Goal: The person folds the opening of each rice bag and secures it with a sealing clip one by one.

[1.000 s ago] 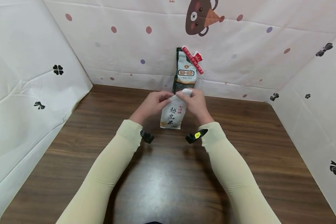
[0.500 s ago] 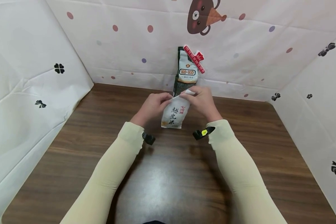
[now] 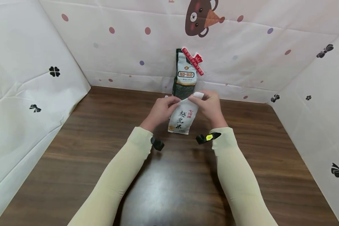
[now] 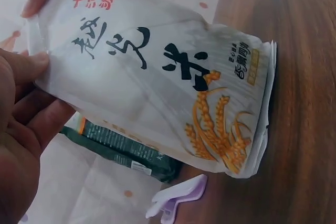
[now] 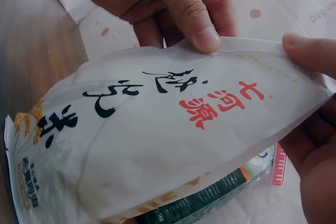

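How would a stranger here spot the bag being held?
Behind the brown table hangs a patterned backdrop, with a KO-KO bag before it. Just in front, the left hand and right hand hold a white bag by its top. Golden grain and black brushwork set it apart; its neighbour wears a red clip.

Behind the rice bag (image 3: 183,117) between the hands (image 3: 161,110), the KO-KO bag (image 3: 184,84) bears one clip (image 3: 192,61); just left, a second clip (image 4: 176,195) apparently lies on the table (image 3: 158,175).
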Demonstrator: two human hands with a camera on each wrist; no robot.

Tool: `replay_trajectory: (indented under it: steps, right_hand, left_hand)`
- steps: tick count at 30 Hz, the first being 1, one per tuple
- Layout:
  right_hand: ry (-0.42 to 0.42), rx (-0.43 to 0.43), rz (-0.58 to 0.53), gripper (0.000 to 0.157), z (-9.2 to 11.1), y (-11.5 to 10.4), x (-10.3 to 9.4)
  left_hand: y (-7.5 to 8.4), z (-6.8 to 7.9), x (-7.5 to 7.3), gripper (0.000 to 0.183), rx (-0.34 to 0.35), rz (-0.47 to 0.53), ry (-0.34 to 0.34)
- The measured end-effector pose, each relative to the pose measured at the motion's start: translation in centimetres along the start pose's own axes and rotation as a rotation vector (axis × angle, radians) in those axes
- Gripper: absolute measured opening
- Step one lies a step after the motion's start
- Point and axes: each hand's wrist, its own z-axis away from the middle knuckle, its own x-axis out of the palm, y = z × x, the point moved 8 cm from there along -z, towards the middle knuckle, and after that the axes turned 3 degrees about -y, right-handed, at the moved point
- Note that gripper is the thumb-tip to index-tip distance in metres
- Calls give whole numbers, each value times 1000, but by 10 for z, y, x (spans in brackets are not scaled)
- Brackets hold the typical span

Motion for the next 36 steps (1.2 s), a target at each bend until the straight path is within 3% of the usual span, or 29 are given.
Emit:
replay_trajectory:
  steps: [7, 12, 18, 23, 31, 36]
  right_hand:
    - [-48, 66, -86, 19, 5, 14, 13]
    - [-10, 22, -50, 25, 11, 16, 17]
    - [99, -53, -27, 29, 13, 10, 12]
    - [143, -26, -17, 31, 11, 12, 7]
    - [148, 8, -29, 30, 9, 12, -2]
    - [133, 2, -54, 30, 3, 16, -4]
  left_hand:
    - [-8, 7, 3, 25, 0, 46, 44]
    - [-7, 10, 5, 24, 14, 56, 60]
    - [-1, 10, 4, 25, 75, 16, 87]
    - [-2, 8, 5, 25, 75, 0, 99]
    - [3, 1, 8, 24, 111, 33, 125]
    - [1, -4, 11, 24, 78, 42, 132]
